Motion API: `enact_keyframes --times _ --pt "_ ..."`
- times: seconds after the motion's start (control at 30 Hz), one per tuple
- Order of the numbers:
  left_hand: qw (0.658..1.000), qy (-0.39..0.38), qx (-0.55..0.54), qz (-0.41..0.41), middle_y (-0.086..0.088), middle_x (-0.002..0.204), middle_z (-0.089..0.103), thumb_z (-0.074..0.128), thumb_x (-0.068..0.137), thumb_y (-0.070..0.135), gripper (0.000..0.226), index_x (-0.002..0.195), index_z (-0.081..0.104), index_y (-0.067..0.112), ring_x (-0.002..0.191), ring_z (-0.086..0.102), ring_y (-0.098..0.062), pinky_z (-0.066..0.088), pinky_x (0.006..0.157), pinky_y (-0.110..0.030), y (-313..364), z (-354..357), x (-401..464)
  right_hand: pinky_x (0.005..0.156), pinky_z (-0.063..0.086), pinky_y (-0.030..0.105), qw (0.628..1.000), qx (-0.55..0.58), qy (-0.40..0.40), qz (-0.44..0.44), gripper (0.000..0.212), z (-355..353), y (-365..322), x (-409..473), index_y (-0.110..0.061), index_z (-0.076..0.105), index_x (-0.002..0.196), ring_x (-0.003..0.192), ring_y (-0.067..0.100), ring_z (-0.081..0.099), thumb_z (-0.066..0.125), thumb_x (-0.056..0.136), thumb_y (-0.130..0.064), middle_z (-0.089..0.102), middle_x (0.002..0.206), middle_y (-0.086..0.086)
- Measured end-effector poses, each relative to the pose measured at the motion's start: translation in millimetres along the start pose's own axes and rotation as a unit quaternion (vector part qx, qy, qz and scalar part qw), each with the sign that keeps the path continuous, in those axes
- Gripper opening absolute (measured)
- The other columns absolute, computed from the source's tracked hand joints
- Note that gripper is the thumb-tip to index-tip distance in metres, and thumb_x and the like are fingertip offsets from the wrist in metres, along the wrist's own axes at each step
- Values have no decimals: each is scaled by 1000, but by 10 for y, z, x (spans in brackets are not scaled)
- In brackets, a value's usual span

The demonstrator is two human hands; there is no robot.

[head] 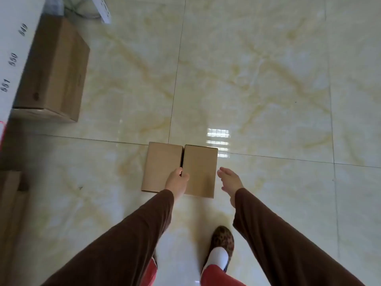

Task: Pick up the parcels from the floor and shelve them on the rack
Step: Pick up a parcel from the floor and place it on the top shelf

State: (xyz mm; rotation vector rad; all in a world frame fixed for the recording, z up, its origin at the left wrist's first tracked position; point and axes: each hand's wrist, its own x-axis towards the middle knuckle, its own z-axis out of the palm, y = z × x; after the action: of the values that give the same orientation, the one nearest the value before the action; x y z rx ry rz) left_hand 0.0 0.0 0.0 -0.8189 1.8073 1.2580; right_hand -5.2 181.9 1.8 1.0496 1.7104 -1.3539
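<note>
Two small brown cardboard parcels lie side by side on the glossy tiled floor: the left parcel (159,162) and the right parcel (201,166). My left hand (177,179) is down at the narrow gap between them, with its fingers curled into the gap and gripping a parcel edge; which parcel it holds I cannot tell. My right hand (229,180) hovers just beside the right parcel's right edge, fingers apart and holding nothing. Both arms are in brown sleeves.
The white rack shelf (14,48) with number labels runs along the left edge. A large cardboard box (55,69) sits on the floor below it, and another box (10,195) is at the lower left. My foot in a patterned slipper (222,242) stands behind the parcels.
</note>
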Motion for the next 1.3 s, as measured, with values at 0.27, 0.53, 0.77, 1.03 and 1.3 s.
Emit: enact_keyframes --times 0.27,0.53,0.77,1.03,1.3 --pt "999 -6 -16 -36 -11 171 27 44 104 20 65 164 22 8 155 31 -30 27 122 -40 -58 208 410 97 38 35 997 -7 -68 39 44 139 26 394 -14 52 147 116 20 55 45 104 -19 58 142 4" --pt "995 20 -91 -24 1 115 57 49 104 11 28 132 51 7 104 55 -18 38 87 -25 286 164 -159 85 42 30 999 47 -22 -7 25 -161 -286 -275 -24 61 119 109 18 60 44 102 -16 65 129 3" --pt "983 18 -180 42 -3 131 57 54 105 28 27 129 48 20 106 57 -15 47 86 -30 1479 -118 -1828 104 46 36 987 96 16 -124 36 -861 -1200 -2064 -26 61 136 115 18 65 45 105 -17 67 127 -6" --pt "942 -81 -310 100 -10 137 56 39 73 92 100 154 37 34 129 59 -33 44 114 -51 3110 -380 -4064 109 42 29 925 122 90 -348 31 -1939 -2289 -4392 -29 61 133 137 14 50 53 103 -31 51 145 -12" --pt "849 -196 -444 209 -21 150 57 45 101 58 60 149 53 22 120 60 -37 48 109 -47 4220 -185 -5294 113 40 46 784 23 231 -575 23 -2666 -3089 -5706 -41 65 119 136 10 44 57 97 -39 47 135 -42"
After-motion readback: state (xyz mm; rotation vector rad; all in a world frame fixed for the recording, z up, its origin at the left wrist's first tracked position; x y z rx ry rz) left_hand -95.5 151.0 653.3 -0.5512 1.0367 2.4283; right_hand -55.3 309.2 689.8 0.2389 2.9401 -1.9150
